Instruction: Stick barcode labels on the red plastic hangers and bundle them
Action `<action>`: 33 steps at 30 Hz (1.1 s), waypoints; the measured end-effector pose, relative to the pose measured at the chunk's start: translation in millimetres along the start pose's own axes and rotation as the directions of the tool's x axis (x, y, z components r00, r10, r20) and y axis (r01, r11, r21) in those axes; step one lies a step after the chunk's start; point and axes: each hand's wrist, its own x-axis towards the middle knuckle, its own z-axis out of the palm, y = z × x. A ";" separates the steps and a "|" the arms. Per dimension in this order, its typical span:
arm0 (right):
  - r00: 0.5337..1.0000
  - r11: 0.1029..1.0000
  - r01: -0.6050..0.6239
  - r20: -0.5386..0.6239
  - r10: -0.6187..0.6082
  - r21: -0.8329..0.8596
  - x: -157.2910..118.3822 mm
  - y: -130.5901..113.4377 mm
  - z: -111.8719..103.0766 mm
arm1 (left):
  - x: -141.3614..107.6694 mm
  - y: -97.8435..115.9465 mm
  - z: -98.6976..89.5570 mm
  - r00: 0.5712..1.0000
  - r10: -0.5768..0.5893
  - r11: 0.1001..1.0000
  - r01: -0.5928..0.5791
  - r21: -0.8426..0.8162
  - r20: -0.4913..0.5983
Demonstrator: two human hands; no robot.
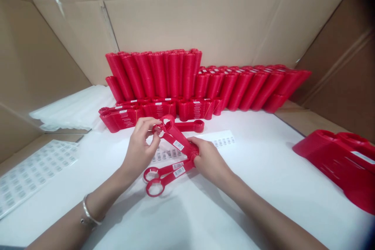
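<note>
Several red plastic pieces with ring ends (183, 142) are fanned out over the middle of the white surface, white barcode labels on them. My right hand (209, 160) is closed round their gathered right ends. At their upper left rings, my left hand (142, 142) has its thumb and fingertips pinched on a ring end. Two labelled pieces (166, 175) spread lower left, their rings apart from my left hand. Behind the hands lies another red piece (193, 126), and a sheet of barcode labels (224, 140) is partly hidden under the held pieces.
Stacks of red pieces (174, 74) stand along the back against cardboard walls (190, 19). A labelled red stack (336, 164) lies at the right. At the left are white plastic bags (76, 105) and label sheets (35, 172).
</note>
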 end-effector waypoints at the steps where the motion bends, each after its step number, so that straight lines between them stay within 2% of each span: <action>1: 1.000 1.000 0.003 -0.018 -0.003 0.016 1.6 2.2 -1.8 | -0.8 0.5 -0.5 1.000 0.015 1.000 -0.015 -0.013 0.024; 3: 0.998 0.999 0.003 -0.058 -0.001 0.046 4.8 6.3 -6.2 | -1.7 2.3 -3.2 0.990 0.070 0.998 -0.070 -0.006 0.122; 5: 0.996 0.998 0.006 -0.089 0.000 0.070 6.8 9.2 -10.3 | -1.1 3.9 -8.2 0.944 0.115 0.992 -0.127 0.019 0.308; 7: 0.996 0.995 0.030 -0.087 -0.022 0.095 7.0 10.1 -12.3 | 1.6 2.8 -14.2 0.876 0.071 0.994 -0.102 0.040 0.477; 8: 0.997 0.993 0.044 -0.071 -0.037 0.107 6.5 10.0 -12.4 | 3.6 0.6 -17.2 0.856 0.013 0.997 -0.047 0.053 0.517; 9: 0.997 0.992 0.057 -0.054 -0.051 0.113 5.6 9.5 -11.9 | 5.8 -3.0 -19.8 0.852 -0.059 0.997 0.021 0.079 0.520; 11: 0.997 0.991 0.080 -0.026 -0.077 0.105 3.7 8.2 -9.8 | 9.8 -13.7 -23.5 0.868 -0.192 0.974 0.109 0.201 0.459; 12: 0.996 0.992 0.085 -0.020 -0.084 0.090 2.9 7.8 -8.5 | 11.2 -20.2 -24.6 0.874 -0.226 0.953 0.106 0.285 0.430; 14: 0.996 0.995 0.084 -0.017 -0.083 0.057 2.1 7.8 -5.9 | 11.6 -32.8 -24.8 0.861 -0.233 0.900 0.014 0.436 0.453; 17: 0.998 0.997 0.070 -0.004 -0.070 0.033 2.5 10.2 -2.9 | 7.6 -44.3 -21.5 0.795 -0.226 0.871 -0.094 0.482 0.563; 19: 0.998 0.998 0.066 0.003 -0.066 0.023 3.2 12.1 -1.3 | 4.1 -45.4 -18.4 0.776 -0.255 0.865 -0.084 0.495 0.577; 24: 0.999 0.998 0.052 -0.007 -0.052 -0.027 3.8 13.1 0.0 | 1.1 -39.1 -13.1 0.787 -0.338 0.815 -0.029 0.578 0.516; 28: 1.000 0.998 0.005 -0.008 -0.006 -0.062 3.3 11.8 -1.2 | 3.9 -38.6 -12.9 0.797 -0.293 0.825 -0.067 0.561 0.528; 31: 0.998 0.994 -0.061 0.005 0.062 -0.090 2.9 11.5 -1.6 | 8.5 -34.2 -19.1 0.842 -0.141 0.873 -0.143 0.467 0.520; 33: 0.996 0.990 -0.083 0.002 0.084 -0.111 2.6 10.6 -1.1 | 11.4 -25.1 -25.6 0.878 -0.068 0.919 -0.130 0.372 0.475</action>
